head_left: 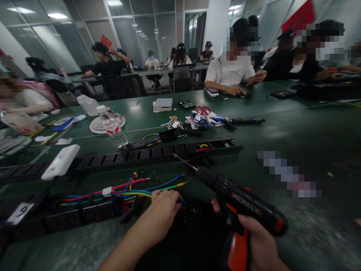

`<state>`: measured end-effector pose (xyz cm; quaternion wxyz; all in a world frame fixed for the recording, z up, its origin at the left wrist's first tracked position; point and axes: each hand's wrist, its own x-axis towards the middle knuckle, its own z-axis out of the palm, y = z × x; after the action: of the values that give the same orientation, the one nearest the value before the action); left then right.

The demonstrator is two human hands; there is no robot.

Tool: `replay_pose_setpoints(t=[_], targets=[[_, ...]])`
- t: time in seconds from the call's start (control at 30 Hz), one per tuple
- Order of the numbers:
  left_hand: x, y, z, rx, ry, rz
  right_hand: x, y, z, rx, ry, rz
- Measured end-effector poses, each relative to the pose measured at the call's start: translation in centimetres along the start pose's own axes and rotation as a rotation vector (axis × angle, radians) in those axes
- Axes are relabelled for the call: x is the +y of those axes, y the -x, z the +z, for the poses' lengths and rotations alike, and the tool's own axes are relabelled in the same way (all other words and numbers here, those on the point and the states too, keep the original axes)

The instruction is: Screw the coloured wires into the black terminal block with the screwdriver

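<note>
Head view: right hand (pixel 261 244) is wrapping its grip round a cordless screwdriver (pixel 239 205), left hand (pixel 165 214) is pinching the coloured wires (pixel 135 190) of an opened power strip (pixel 56 214) on the worktop (pixel 296 128); wiring looks unfinished, casing uncovered.

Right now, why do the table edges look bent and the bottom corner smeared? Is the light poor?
Head view: the wide lens bows the long power strip and green table; the lower right table surface is blurred; ceiling lights glare on the glass walls; the drill in the right hand and the left hand on the wires stay fairly sharp.
</note>
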<state>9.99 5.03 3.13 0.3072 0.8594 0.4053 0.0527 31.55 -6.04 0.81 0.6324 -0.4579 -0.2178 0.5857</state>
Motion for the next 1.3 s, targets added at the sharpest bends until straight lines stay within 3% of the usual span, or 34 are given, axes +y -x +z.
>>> replay_pose_setpoints(t=[0.4, 0.8, 1.0, 1.17, 1.3], targets=[[-0.9, 0.1, 0.5, -0.045, 0.031, 0.013, 0.1, -0.4, 0.8, -0.080, 0.020, 0.020], [0.0, -0.5, 0.9, 0.068, 0.082, -0.116, 0.2, -0.9, 1.1, -0.095, 0.072, 0.006], [-0.8, -0.3, -0.3, 0.036, -0.135, 0.036, 0.2, -1.0, 0.8, -0.023, 0.092, -0.006], [-2.0, -0.2, -2.0, 0.026, -0.452, 0.042, 0.0, -1.1, 1.0, 0.001, 0.111, -0.011], [-2.4, -0.5, -2.0, -0.050, -0.451, 0.072, 0.1, -1.3, 1.2, -0.033, 0.133, -0.018]])
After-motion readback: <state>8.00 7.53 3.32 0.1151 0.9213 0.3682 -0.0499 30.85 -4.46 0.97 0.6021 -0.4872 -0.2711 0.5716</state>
